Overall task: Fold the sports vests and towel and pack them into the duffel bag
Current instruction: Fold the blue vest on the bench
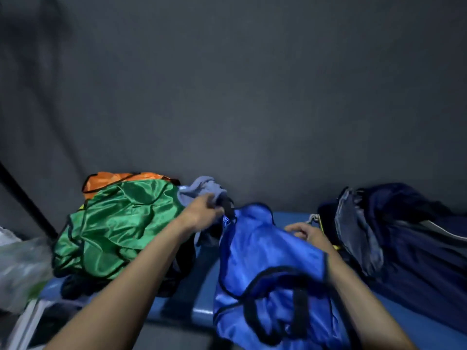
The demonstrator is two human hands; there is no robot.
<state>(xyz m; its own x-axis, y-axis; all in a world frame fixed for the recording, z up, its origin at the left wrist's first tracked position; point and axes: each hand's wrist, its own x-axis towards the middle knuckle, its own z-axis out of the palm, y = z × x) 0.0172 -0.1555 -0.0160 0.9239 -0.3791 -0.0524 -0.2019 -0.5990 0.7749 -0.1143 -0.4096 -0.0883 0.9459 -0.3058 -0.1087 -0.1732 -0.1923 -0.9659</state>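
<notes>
Blue bench (202,303): blue vest (262,251) between both hands' fingers (214,210).
</notes>
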